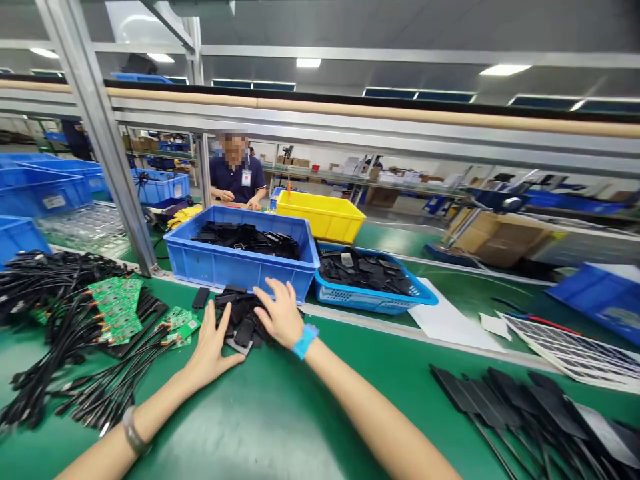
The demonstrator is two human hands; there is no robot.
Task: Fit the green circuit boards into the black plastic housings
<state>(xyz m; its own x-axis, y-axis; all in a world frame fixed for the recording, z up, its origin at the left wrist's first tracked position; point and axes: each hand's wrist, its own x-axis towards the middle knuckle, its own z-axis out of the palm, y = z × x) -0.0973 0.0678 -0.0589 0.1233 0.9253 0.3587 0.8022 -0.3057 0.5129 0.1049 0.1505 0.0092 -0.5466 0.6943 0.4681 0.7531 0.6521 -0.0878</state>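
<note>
Several green circuit boards (120, 308) lie among black cables (45, 280) at left. Beside them, the left hand (213, 353) spreads its fingers, gripping nothing visible, at the edge of a heap of black pieces (245, 327) before a blue bin (240, 268). The right hand (283, 317) arches over the heap's right side, fingers parted, closed on nothing visible. Working low and cupped should keep pieces together.

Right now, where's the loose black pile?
Head view, left of centre: the pile sits between your left hand and right hand, near the central blue bin.
</note>
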